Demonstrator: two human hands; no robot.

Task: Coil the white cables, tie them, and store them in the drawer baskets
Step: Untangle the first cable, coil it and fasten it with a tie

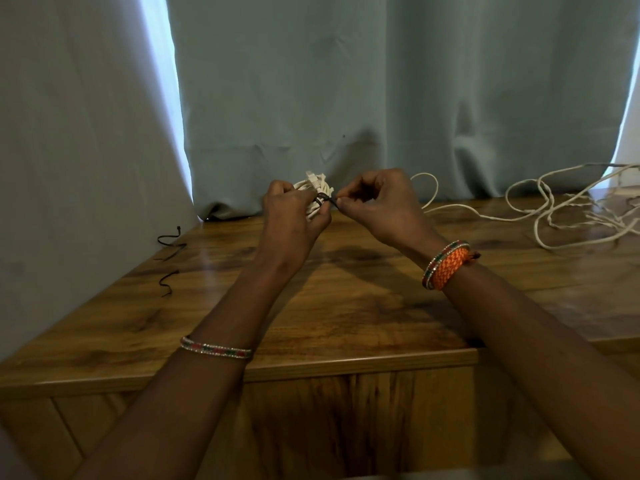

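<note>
Pale blue-grey curtains (346,81) hang along the far edge of the wooden tabletop (346,306), with bright slits of daylight at the left and right. Both my arms reach forward over the wood, forearms angled inward so that the hands meet near the far middle of the table, raised just above the surface.

My left hand (289,216) has its fingers curled round a coiled white cable (313,188), gripping the bundle with the loops and a plug end sticking up past my knuckles. A black tie (323,199) wraps the middle of that coil. My right hand (377,202) sits just beside the left, its wrist bent and knuckles up, thumb and forefinger pinching the free tail of the tie where it comes out of the bundle. The other fingers of that hand are folded in toward the palm.

On my right wrist sits an orange woven band (448,266) next to a beaded bangle; a thin beaded bangle (216,348) circles my left forearm, nearer to me.

Far right on the table, loose white cables (554,209) lie in a tangle of open loops, one strand curving back toward my right hand. Near the left edge, two spare black ties (169,258) lie bent on the wood, well apart from my hands. Below the near edge, the wooden front of the cabinet (346,427) shows.
</note>
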